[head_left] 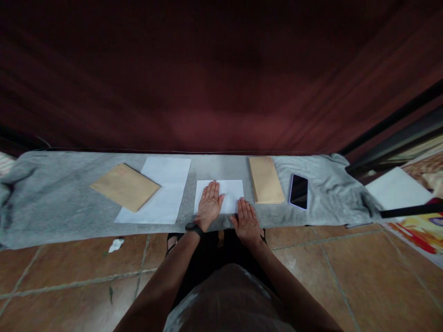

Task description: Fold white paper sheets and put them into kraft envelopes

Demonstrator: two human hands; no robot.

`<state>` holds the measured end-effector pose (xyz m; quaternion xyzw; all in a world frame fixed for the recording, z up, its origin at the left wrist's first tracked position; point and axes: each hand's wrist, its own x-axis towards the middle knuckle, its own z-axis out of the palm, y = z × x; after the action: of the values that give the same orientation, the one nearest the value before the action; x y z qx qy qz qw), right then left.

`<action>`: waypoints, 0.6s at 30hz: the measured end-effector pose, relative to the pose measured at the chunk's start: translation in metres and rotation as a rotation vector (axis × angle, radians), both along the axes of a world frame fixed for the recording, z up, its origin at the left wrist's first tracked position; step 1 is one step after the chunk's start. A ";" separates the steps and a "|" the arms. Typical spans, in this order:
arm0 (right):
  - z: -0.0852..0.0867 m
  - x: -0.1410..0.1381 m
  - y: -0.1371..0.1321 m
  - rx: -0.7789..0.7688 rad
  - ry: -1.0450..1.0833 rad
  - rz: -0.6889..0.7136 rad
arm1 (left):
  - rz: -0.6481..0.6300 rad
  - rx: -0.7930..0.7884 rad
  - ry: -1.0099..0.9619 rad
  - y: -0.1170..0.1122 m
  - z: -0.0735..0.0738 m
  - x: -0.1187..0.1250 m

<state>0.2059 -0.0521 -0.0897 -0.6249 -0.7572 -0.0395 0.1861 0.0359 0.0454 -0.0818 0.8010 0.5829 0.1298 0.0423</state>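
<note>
A white sheet of paper (231, 188), apparently folded, lies in front of me on a grey cloth. My left hand (209, 203) presses flat on its left half, fingers stretched out and close together. At the sheet's lower right corner rests my right hand (246, 220), also flat, its fingertips touching the edge of the paper. To the right is a stack of brown envelopes (266, 180). More brown envelopes (125, 186) lie at an angle on the left, partly covering larger white sheets (173, 193).
The grey cloth (69, 198) covers a long narrow surface below a dark red drape (221, 92). A phone (299, 191) lies right of the envelopes. A white sheet (398, 188) sits at far right. Crumpled white paper (116, 245) is on the tiled floor (86, 258).
</note>
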 end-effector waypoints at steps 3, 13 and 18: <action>0.001 0.000 0.000 -0.002 0.003 0.003 | 0.026 0.008 0.022 0.003 -0.001 -0.010; 0.005 -0.002 0.003 -0.012 0.038 -0.019 | 0.052 0.018 0.028 0.004 -0.003 -0.015; 0.016 -0.011 0.017 -0.072 0.039 0.003 | 0.065 0.001 0.006 0.002 0.001 -0.013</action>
<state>0.1945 -0.0355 -0.0740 -0.6306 -0.7554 0.0003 0.1782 0.0227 0.0470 -0.0807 0.7821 0.6085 0.1291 0.0360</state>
